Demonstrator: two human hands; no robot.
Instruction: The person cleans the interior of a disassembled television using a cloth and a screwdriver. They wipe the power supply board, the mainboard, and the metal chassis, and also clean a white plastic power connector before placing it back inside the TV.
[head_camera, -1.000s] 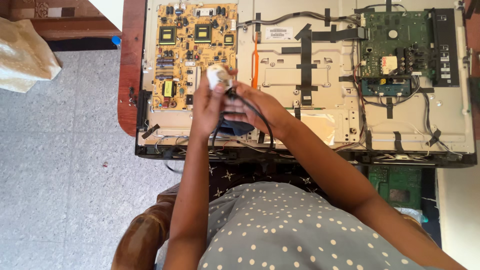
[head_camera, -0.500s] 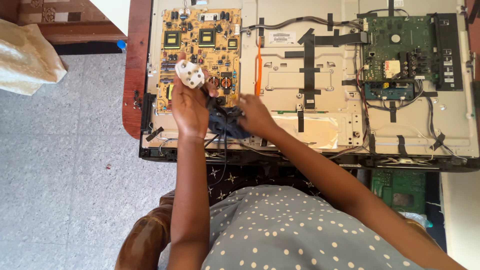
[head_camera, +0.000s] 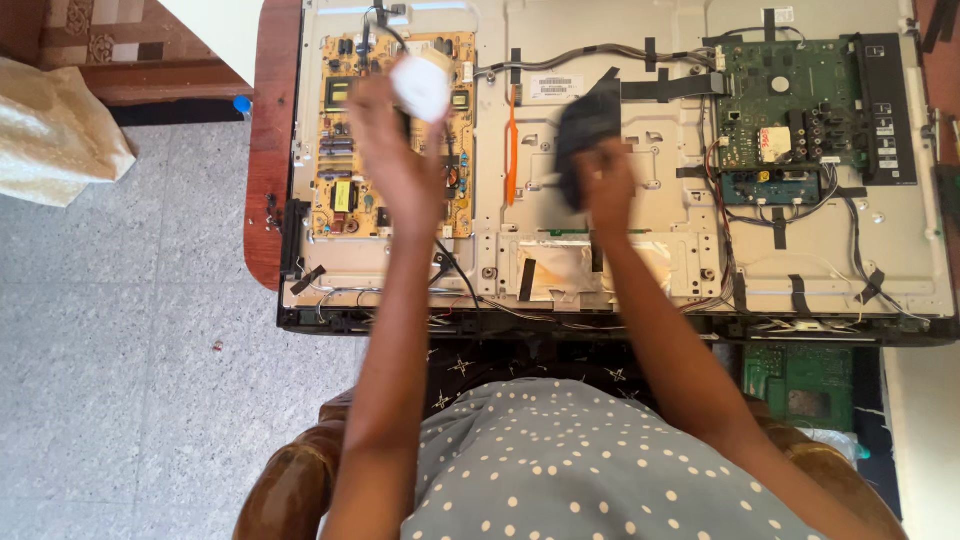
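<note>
Holding a white plug in our closed left hand, we raise it above the yellow circuit board. Our right hand grips a dark, blurred object over the opened television's metal back panel.

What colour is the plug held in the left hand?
White; the plug in the left hand shows best in the head view.

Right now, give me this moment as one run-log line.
left hand: holds white plug over yellow board | right hand: holds dark bundle over panel back | motion blur
</note>
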